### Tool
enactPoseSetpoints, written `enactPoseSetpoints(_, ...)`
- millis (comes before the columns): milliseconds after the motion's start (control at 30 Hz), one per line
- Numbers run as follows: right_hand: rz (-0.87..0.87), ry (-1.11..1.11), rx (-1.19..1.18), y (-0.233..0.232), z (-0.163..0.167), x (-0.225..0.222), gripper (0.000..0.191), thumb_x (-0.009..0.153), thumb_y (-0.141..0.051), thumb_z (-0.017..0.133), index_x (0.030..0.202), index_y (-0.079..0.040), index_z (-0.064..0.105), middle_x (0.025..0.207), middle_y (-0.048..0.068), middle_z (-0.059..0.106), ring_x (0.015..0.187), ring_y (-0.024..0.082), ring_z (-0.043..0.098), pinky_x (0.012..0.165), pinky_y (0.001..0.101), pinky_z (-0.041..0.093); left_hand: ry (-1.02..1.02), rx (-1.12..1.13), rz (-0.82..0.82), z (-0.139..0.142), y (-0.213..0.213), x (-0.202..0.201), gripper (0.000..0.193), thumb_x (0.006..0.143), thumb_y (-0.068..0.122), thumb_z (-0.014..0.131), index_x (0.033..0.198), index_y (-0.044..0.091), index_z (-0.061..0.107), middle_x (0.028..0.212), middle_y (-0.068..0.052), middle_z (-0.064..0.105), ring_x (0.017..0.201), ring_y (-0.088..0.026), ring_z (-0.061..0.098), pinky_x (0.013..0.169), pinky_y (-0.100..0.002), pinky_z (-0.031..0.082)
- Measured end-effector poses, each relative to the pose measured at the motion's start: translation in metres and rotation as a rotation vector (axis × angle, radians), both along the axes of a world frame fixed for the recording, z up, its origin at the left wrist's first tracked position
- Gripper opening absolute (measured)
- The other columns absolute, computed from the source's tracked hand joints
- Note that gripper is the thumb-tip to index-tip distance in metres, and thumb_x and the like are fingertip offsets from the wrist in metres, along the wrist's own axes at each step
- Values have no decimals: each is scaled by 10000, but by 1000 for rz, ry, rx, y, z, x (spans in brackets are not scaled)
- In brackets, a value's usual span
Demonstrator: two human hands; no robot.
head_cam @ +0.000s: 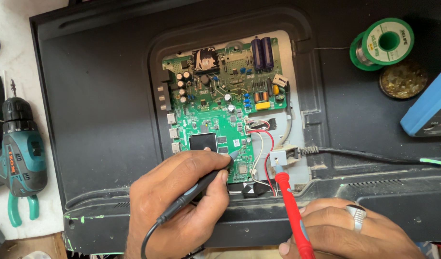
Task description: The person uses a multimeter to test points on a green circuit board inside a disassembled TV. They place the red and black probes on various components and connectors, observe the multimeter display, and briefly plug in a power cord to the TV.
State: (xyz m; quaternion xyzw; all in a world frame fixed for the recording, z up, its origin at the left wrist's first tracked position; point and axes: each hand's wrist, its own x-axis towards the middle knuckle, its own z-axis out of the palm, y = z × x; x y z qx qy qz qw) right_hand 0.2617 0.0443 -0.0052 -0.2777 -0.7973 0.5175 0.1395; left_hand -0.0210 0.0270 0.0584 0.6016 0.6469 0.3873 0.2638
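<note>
**Two probes on one green board**

I take the green circuit board (220, 105), set in the opened back of the black television casing (100, 110), as my landmark, and read the scene from its left.

Far left of the board, off the casing on the white bench, lies one teal cordless drill (19, 148) on its side with its bit pointing up, and just below it one pair of teal-handled pliers (23, 208); I judge both are parked there to stay within reach without covering the work.

Below the board, my left hand (182, 201) is clenched pen-fashion around one black probe (206, 182), whose lead trails off toward me. The tip lands at the board's lower edge, beside the black square chip (202, 141); the slanted grip seems to keep the point steady on a small spot.

Just right of the board's lower corner, one red probe (290, 211) stands with its tip at a small grey connector block (280, 157) where a black cable (374, 156) enters. My right hand (345, 230), wearing one ring, is closed around the probe's lower shaft, fingers wrapped from behind.

Counted on the board: two tall purple capacitors (261, 52) side by side at its top.

Up and right of the board sit one green spool of solder wire (383, 43), one round tin of amber flux (402, 79), and one blue-cased instrument (429, 108), only partly in frame.
</note>
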Motion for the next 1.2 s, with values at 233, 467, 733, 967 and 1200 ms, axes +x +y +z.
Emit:
enactPoseSetpoints(233,-19,21,17,0,0,-2,222,852,-318,801,1064,-255,797,977,-93,776,1034,130,722,896,354,538,3,16,-11,-2,-1,-1,195,824,-10,744,1017,13,728,929,-86,771,851,-173,792,784,-277,610)
enactPoseSetpoints(467,-9,8,9,2,5,-4,215,853,-316,807,1059,-256,795,978,-93,775,1037,132,719,894,349,533,10,-8,4,-1,-1,-1,195,812,-8,747,1006,15,733,921,-84,775,842,-171,793,770,-277,609)
enactPoseSetpoints(733,-8,2,-12,1,2,-2,219,854,-317,811,1063,-254,792,982,-94,779,1044,139,719,896,360,535,-3,-13,-11,0,0,-1,191,822,-3,747,1012,10,730,928,-90,773,836,-172,791,768,-277,610)
enactPoseSetpoints(967,-20,3,16,-2,2,-1,217,849,-322,798,1056,-259,781,975,-104,783,1042,134,724,900,366,541,4,-7,-11,0,0,0,196,821,-3,749,1016,9,730,944,-95,776,862,-181,799,789,-280,613)
enactPoseSetpoints(1200,-32,20,-4,-3,2,-3,237,844,-308,820,1070,-248,779,983,-98,787,1039,139,724,894,364,543,-1,-11,-7,0,0,0,188,823,0,750,1010,15,732,938,-91,778,853,-177,800,789,-279,616)
